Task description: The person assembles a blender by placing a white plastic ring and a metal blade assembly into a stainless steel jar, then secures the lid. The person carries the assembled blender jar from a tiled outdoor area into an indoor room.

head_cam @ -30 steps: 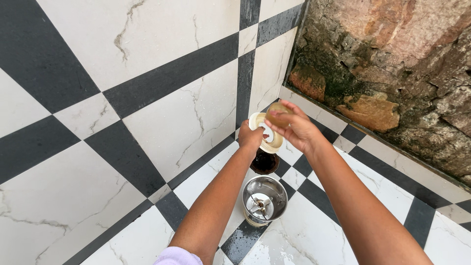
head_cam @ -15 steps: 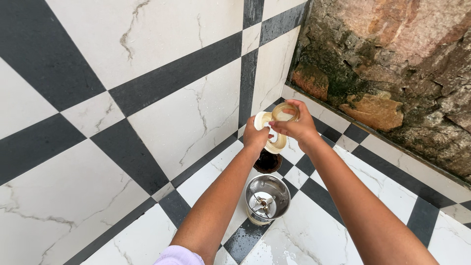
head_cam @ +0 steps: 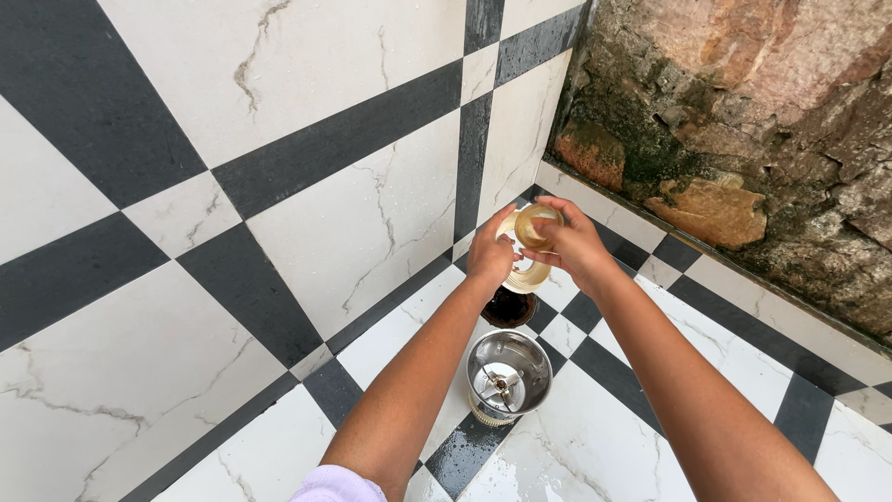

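A clear plastic lid (head_cam: pixel 530 253) sits gripped between both hands, left hand (head_cam: pixel 490 253) on its rim, right hand (head_cam: pixel 569 244) around its small cap, the cap end pointing up and away. It hangs over a dark drain (head_cam: pixel 508 307), near the rock wall (head_cam: pixel 743 139); open floor (head_cam: pixel 186 232) spreads left. A steel grinder jar (head_cam: pixel 507 376) stands below. Since earlier, the right hand has shifted slightly.

I see a white marble-look tiled floor (head_cam: pixel 650 446) with black bands, wet in patches. A round steel grinder jar (head_cam: pixel 508 375) with blades inside stands on it; just beyond the jar lies a dark round drain opening (head_cam: pixel 508 307).
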